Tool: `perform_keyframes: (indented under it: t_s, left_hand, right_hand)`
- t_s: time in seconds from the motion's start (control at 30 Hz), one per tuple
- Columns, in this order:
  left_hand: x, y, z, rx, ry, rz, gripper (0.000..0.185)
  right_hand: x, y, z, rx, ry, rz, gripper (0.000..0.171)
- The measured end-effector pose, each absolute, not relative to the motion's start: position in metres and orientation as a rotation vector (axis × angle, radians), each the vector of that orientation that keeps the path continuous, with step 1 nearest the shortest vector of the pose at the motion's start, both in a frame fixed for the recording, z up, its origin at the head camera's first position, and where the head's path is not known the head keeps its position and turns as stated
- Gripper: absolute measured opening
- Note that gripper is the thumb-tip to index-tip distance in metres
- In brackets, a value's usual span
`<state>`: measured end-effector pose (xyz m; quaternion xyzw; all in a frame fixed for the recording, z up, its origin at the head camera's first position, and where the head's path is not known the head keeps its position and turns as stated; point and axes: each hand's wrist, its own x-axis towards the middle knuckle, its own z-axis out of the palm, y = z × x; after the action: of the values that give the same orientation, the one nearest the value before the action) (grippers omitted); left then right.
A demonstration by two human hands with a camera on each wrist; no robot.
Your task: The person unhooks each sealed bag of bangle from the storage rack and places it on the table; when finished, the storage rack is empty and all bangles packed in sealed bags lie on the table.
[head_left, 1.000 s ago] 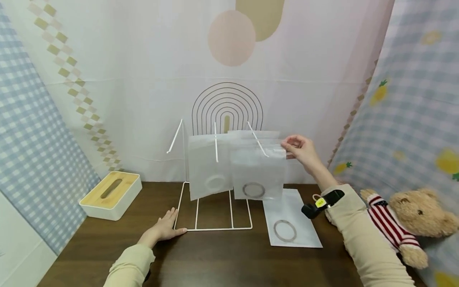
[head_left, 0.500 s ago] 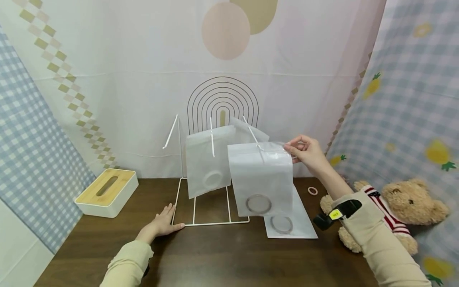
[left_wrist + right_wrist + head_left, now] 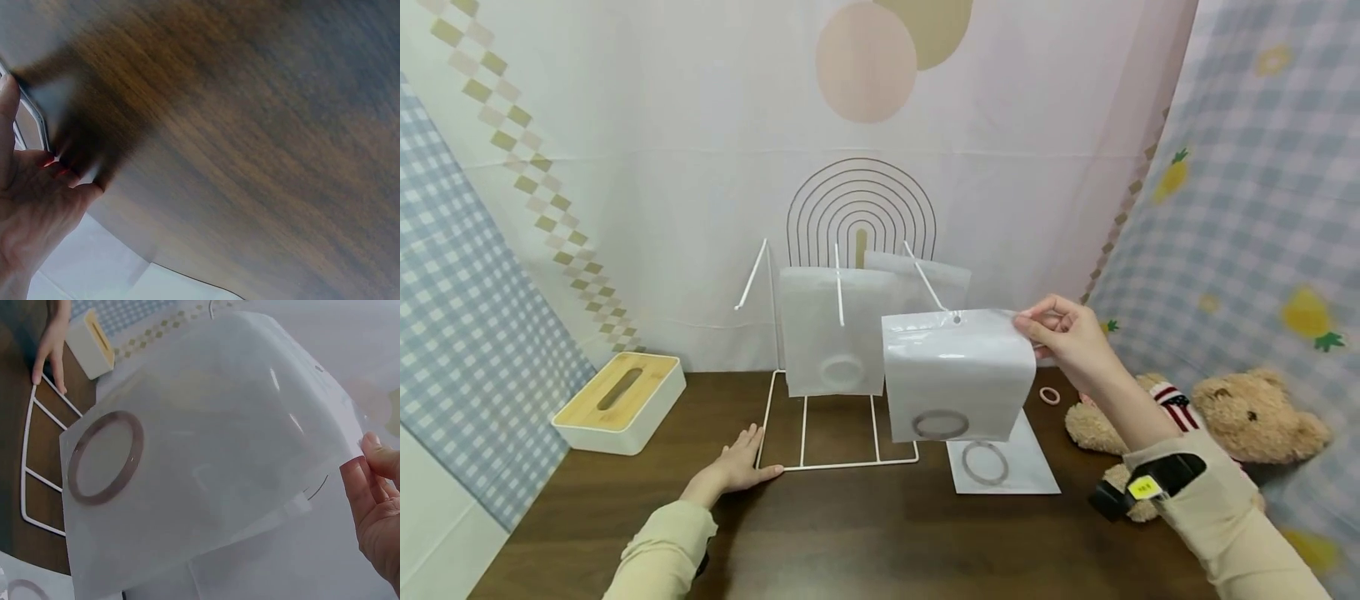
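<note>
Rack: white wire. Pouches: frosted translucent white, each with a brownish-grey ring. Table: dark brown woodgrain. Tissue box: white, light wood lid. Small loop by the bear: possibly pink.

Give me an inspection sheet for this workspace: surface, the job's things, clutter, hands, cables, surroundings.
Surface: dark wooden table.
Job's things: white wire rack stands on the table; one frosted bag hangs on its middle hook; the held bag, with a ring inside, sits at the tip of the right hook; another bag hangs behind it; a flat bag lies on the table.
Clutter: tissue box, teddy bear, small pink ring.
Hands: left hand rests flat at the rack's base; right hand pinches the held bag's top corner.
Cables: nothing seen.
Surroundings: patterned cloth backdrops.
</note>
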<state>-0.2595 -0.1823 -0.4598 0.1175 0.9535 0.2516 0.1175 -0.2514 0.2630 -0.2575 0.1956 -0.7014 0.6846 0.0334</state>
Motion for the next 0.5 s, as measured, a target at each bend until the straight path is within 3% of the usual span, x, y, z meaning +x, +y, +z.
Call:
perform_keyframes:
  t_s: [0.27, 0.5]
  left_hand:
    - [-0.260, -0.181, -0.458, 0.344, 2.773, 0.722, 0.086]
    - [-0.263, -0.183, -0.455, 0.351, 2.779, 0.705, 0.087]
  right_hand:
    - [-0.226, 0.297, -0.295, 0.700, -2.195, 2.294, 0.019]
    - [-0.224, 0.331, -0.361, 0.486, -2.524, 2.262, 0.020]
